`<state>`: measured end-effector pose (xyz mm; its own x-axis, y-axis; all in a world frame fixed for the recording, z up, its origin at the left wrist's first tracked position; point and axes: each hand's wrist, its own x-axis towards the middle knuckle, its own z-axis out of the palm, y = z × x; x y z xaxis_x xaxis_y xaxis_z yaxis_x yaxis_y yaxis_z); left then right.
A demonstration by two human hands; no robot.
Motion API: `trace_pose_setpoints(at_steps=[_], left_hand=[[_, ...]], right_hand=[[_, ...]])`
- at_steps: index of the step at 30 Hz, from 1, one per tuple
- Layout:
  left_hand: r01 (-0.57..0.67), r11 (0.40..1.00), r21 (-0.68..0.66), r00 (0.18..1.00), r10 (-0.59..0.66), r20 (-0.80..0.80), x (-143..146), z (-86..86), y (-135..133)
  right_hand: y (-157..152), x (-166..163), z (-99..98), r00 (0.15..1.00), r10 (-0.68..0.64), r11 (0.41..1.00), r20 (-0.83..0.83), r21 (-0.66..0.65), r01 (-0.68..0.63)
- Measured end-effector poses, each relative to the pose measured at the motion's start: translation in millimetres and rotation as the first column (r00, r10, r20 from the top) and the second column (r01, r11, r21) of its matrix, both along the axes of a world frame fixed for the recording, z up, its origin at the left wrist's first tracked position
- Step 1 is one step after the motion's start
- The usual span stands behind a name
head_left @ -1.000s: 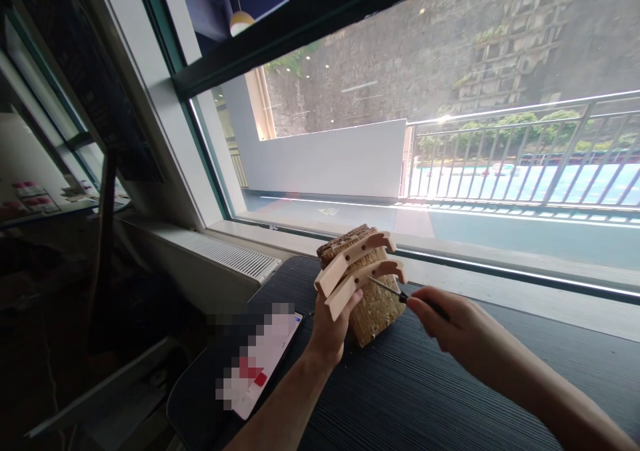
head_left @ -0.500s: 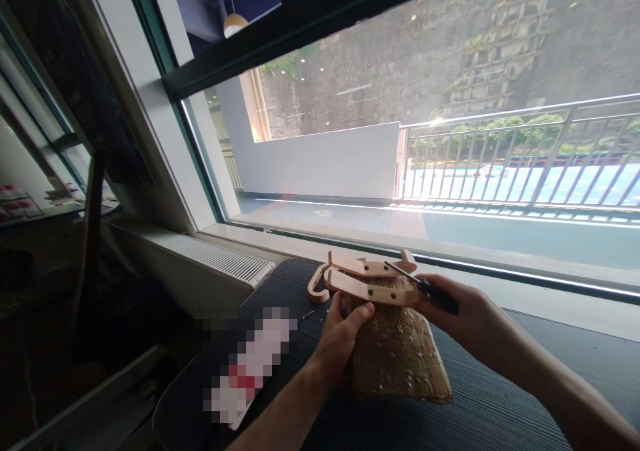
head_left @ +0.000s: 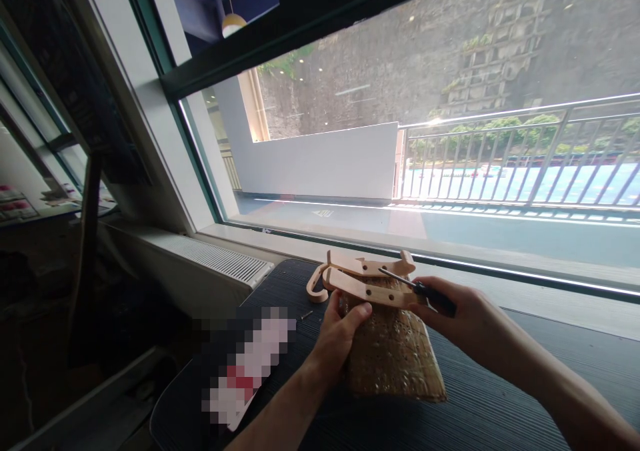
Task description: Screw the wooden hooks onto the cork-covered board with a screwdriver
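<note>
A wooden piece with two pale curved arms (head_left: pixel 367 279) fixed on a brown cork-like slab (head_left: pixel 393 357) rests on the dark ribbed table (head_left: pixel 500 404). My left hand (head_left: pixel 337 334) grips the slab's left edge, thumb against the nearer arm. My right hand (head_left: pixel 457 317) is closed on a black-handled screwdriver (head_left: pixel 415 286), its thin shaft pointing left between the two arms.
A phone (head_left: pixel 250 364) lies on the table to the left of my left forearm. A small loose screw (head_left: pixel 307 315) lies just left of the wooden piece. A radiator grille (head_left: pixel 220 257) and the window sill run along the table's far edge.
The wooden piece went from standing upright with arms raised to lying flat on the table. Over the last half second both hands and the piece barely shifted.
</note>
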<state>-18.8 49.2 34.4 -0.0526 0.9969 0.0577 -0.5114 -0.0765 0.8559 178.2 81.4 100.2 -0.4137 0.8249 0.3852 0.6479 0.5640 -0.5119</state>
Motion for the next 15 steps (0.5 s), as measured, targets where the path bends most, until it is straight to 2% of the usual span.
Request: trace_pose_setpoints(at_steps=[8,12,15], left_hand=[[-0.011,1.000,-0.019,1.000,0.011,-0.020,0.6,0.2,-0.1],[0.015,1.000,-0.020,0.999,-0.016,-0.041,0.7,-0.1,-0.4],[0.067,0.995,-0.075,0.989,-0.076,-0.130,-0.3,-3.2,-0.2]], right_hand=[[1.0,1.9,0.4,0.997,-0.023,0.998,0.070,0.068,0.018],[4.4,2.2,-3.4,0.998,-0.023,0.999,0.066,0.043,0.020],[7.9,8.0,-7.4,0.995,-0.018,1.000,0.102,0.004,0.017]])
